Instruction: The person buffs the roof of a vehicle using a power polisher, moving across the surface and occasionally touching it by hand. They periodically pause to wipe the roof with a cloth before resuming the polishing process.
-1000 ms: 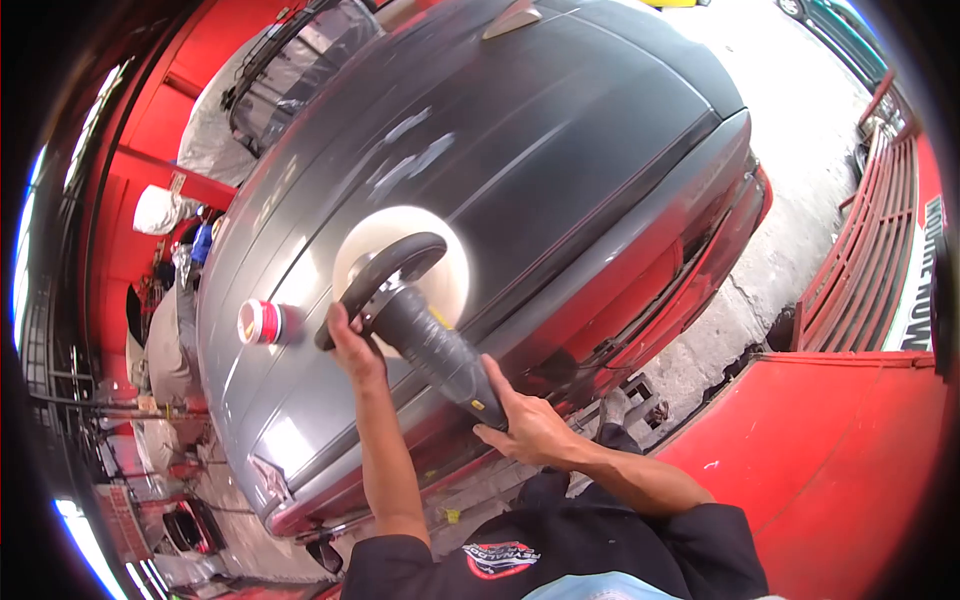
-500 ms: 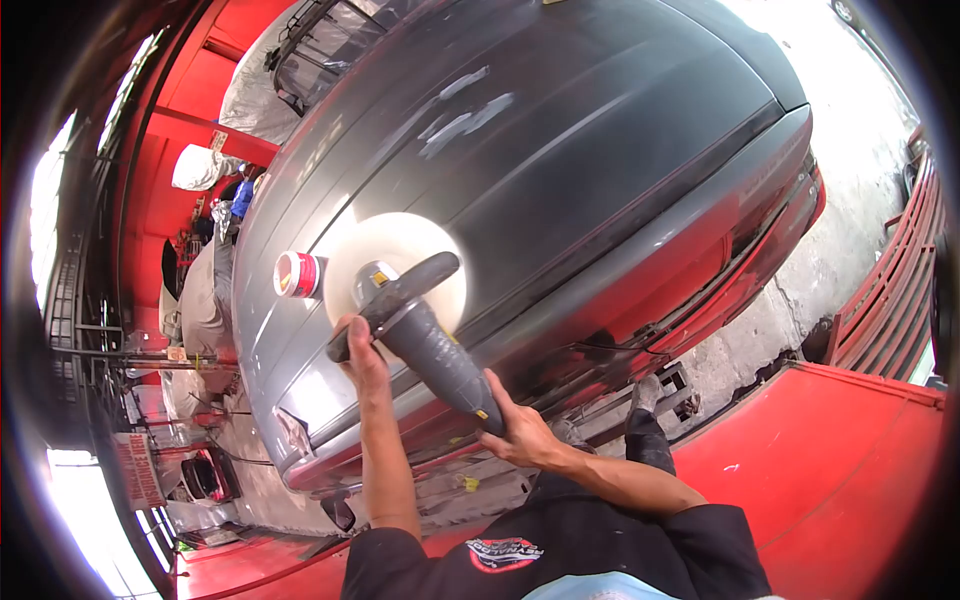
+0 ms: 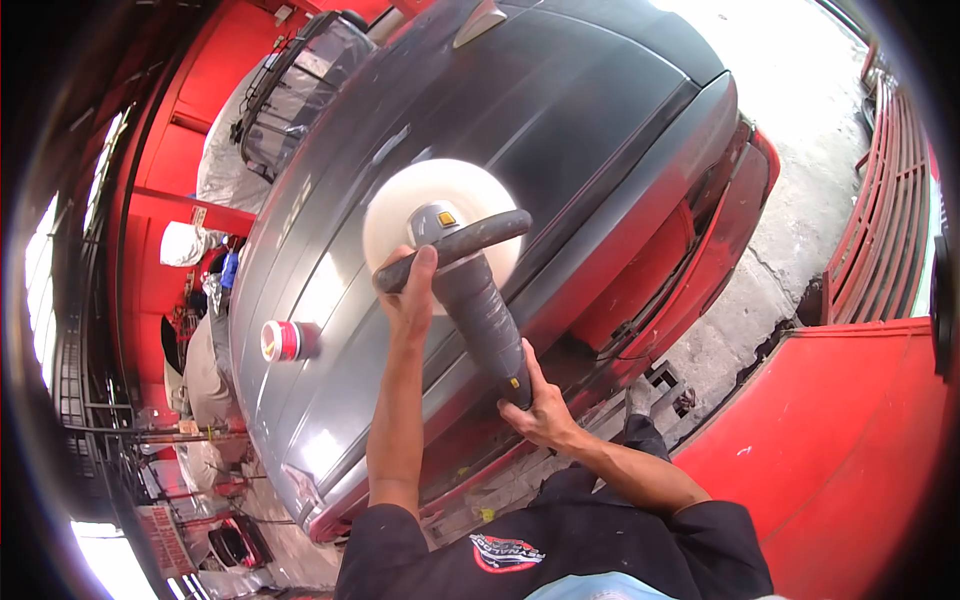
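A dark grey polisher (image 3: 478,308) with a broad white round pad (image 3: 395,200) lies against the grey car roof (image 3: 580,110). My left hand (image 3: 412,290) is wrapped around the near end of its curved front handle (image 3: 480,236), with the thumb on top. Farther back, my right hand (image 3: 545,410) grips the rear end of the polisher's body. The pad's surface looks smooth and blurred. A whitish streak (image 3: 391,144) marks the roof just beyond the pad. Part of the roof under the pad is hidden.
A small red-and-white tub (image 3: 282,341) stands on the roof left of the polisher. A fin antenna (image 3: 481,24) rises at the top. Red slatted metalwork (image 3: 885,210) is at right, above a red panel (image 3: 820,440). Covered items (image 3: 225,165) line the left side.
The polisher has moved up and right across the roof, over where white streaks showed before. Both hands kept hold. My view has shifted, so the tub appears lower.
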The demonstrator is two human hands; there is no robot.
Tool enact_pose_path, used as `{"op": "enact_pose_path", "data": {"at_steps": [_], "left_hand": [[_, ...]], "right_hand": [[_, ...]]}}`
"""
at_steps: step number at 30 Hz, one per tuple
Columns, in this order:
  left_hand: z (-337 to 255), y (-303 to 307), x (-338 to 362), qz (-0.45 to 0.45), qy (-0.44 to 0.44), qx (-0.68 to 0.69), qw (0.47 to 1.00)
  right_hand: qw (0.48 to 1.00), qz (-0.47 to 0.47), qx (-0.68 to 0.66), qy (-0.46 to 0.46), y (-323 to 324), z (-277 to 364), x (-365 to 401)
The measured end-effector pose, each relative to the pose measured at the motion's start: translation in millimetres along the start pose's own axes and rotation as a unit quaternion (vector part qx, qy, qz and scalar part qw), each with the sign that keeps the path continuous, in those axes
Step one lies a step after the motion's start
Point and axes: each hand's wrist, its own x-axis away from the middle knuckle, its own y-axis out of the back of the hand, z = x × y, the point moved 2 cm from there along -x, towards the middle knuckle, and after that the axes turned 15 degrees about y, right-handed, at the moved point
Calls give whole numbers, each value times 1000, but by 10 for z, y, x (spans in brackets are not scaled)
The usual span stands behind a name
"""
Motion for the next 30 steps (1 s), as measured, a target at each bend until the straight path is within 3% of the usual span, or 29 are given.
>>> {"op": "enact_pose_path", "data": {"at_steps": [2,3,6,10,12,14,16,17,18,19,20,21,22,23,24,25,30], "left_hand": [[-35,-230,-152,18,-8,13,1000],[-61,-362,-219,29,-10,14,999],[-148,-767,-410,58,-17,29,998],[-361,-1311,-676,129,-24,66,989],[-430,-1560,-788,134,-3,84,987],[-422,-1717,-936,120,-33,75,989],[-378,-1765,-951,111,-28,118,986],[-368,-1755,-952,103,-25,163,981],[-364,-1740,-871,80,-32,213,973],[-312,-1704,-788,67,14,247,967],[-451,-1635,-601,24,81,226,971],[-405,-1598,-511,-2,58,214,975],[-360,-1511,-312,-119,48,182,975],[-331,-1498,-256,-138,103,180,969],[-411,-1424,-161,-160,125,186,961],[-407,-1362,-128,-164,160,174,958],[-320,-807,19,-214,161,189,945]], "right_hand": [[997,-12,-49,-63,177,88,-88],[998,-55,3,35,207,-48,-113],[994,-93,-5,57,480,-24,-270],[992,-125,2,25,891,6,-523],[990,-135,6,42,1085,28,-651],[989,-131,-64,1,1267,189,-723],[992,-114,-38,-36,1435,457,-719],[994,-75,12,-74,1523,648,-719],[995,-51,83,17,1624,608,-703],[993,-15,115,13,1681,842,-667],[994,-3,111,-17,1739,913,-583],[989,24,118,-88,1781,1119,-512],[972,42,133,-191,1839,1489,-461],[974,61,130,-174,1851,1654,-447],[962,79,133,-224,1797,1875,-467],[960,86,155,-217,1714,1968,-501],[955,119,189,-194,1392,1960,-453]]}}
